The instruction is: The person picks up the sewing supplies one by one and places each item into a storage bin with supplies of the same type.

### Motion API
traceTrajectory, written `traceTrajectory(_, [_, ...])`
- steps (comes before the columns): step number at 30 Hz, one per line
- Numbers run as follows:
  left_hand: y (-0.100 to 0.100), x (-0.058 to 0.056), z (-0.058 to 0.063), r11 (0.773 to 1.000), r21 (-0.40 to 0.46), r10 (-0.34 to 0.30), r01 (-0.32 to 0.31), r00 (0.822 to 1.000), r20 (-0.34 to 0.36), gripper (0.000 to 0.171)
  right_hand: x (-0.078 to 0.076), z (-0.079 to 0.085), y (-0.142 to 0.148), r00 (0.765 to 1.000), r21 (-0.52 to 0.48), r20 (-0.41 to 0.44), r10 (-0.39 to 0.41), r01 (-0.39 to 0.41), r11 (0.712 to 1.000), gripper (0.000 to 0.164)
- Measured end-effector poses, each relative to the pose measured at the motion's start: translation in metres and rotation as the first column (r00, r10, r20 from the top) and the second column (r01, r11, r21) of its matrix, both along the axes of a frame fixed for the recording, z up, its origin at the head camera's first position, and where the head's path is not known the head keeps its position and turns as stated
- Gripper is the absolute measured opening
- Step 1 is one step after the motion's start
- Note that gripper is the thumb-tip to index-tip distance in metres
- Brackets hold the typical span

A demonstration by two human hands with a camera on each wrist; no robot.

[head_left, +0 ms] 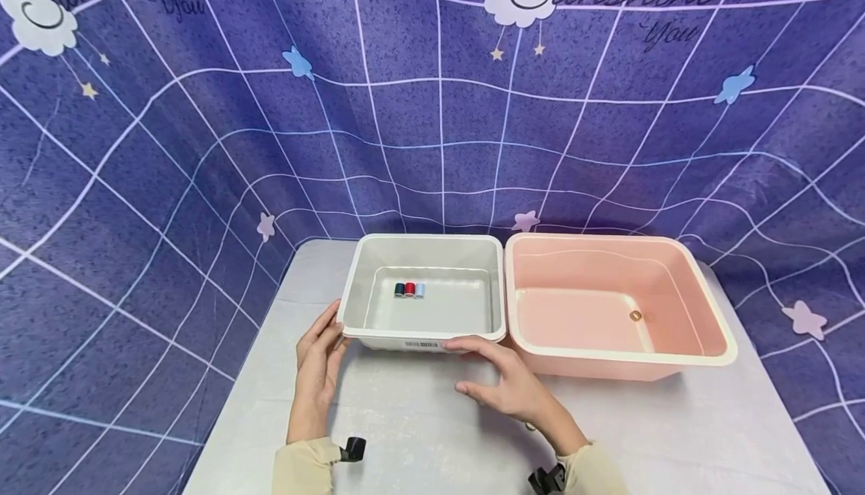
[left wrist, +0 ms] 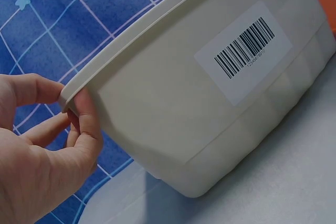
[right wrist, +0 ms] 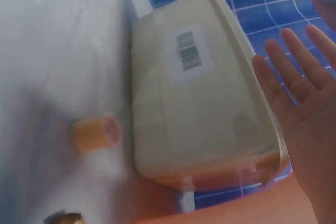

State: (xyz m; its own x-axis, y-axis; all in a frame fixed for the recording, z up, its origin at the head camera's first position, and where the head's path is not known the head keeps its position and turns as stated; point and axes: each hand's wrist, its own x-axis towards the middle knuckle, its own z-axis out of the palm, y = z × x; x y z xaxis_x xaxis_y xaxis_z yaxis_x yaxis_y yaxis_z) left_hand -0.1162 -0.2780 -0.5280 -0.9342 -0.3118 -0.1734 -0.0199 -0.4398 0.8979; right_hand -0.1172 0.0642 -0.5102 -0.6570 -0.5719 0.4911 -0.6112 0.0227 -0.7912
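Note:
The off-white plastic tub [head_left: 426, 324] stands on the table, a barcode label [left wrist: 245, 45] on its front wall. Inside, three small thread spools [head_left: 409, 290] in dark green, red and light blue sit side by side. My left hand [head_left: 317, 371] pinches the tub's front left corner, thumb and fingers on either side of the rim. Over the front right of the rim is my right hand [head_left: 510, 382], its fingers extended and holding nothing. A yellow thread spool [right wrist: 94, 133] lies on the table before the tub in the right wrist view; the right hand hides it in the head view.
A larger pink tub [head_left: 608, 363] stands close on the right, with a small brass-coloured ring-like piece [head_left: 635, 315] inside. Another small brassy piece [right wrist: 65, 217] lies on the table near the right wrist. A purple gridded curtain [head_left: 432, 119] hangs behind the table.

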Motion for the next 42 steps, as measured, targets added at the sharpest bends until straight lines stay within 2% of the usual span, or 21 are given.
traceTrajectory(4, [0.0, 0.0, 0.001, 1.0, 0.007, 0.003, -0.003, 1.0, 0.02, 0.053, 0.003, -0.007, 0.006, 0.999, 0.037, -0.041, -0.009, 0.01, 0.999, 0.06])
traceTrajectory(7, [0.0, 0.0, 0.002, 1.0, 0.02, 0.003, -0.004, 0.999, 0.04, 0.052, 0.005, -0.013, 0.011, 0.999, 0.081, -0.029, -0.022, 0.024, 0.996, 0.061])
traceTrajectory(12, [-0.001, 0.0, 0.004, 1.0, 0.029, 0.001, -0.002, 0.999, 0.053, 0.053, 0.007, -0.024, 0.021, 0.997, 0.167, 0.03, -0.068, 0.062, 0.984, 0.06])
traceTrajectory(18, [-0.001, -0.001, 0.004, 0.999, 0.037, 0.004, -0.006, 0.998, 0.058, 0.053, 0.009, -0.031, 0.033, 0.982, 0.257, 0.121, -0.146, 0.111, 0.96, 0.056])
traceTrajectory(21, [-0.001, -0.001, 0.004, 0.999, 0.04, 0.003, -0.005, 0.999, 0.055, 0.053, 0.009, -0.036, 0.037, 0.978, 0.283, 0.132, -0.162, 0.119, 0.952, 0.057])
traceTrajectory(26, [0.0, -0.002, 0.005, 0.999, 0.043, 0.001, -0.003, 0.999, 0.048, 0.053, 0.007, -0.046, 0.041, 0.981, 0.351, 0.053, -0.184, 0.155, 0.924, 0.06])
traceTrajectory(32, [-0.001, -0.002, 0.005, 0.999, 0.039, -0.001, -0.001, 0.999, 0.047, 0.053, 0.006, -0.062, 0.047, 0.986, 0.406, -0.063, -0.155, 0.167, 0.898, 0.063])
traceTrajectory(37, [0.0, -0.001, 0.004, 1.0, 0.019, -0.006, 0.005, 0.999, 0.043, 0.053, 0.007, -0.071, 0.047, 0.986, 0.43, -0.07, -0.152, 0.167, 0.887, 0.064])
traceTrajectory(42, [0.0, 0.0, 0.004, 1.0, 0.007, -0.011, 0.011, 1.0, 0.024, 0.052, 0.007, -0.075, 0.046, 0.985, 0.477, -0.025, -0.169, 0.16, 0.864, 0.065])
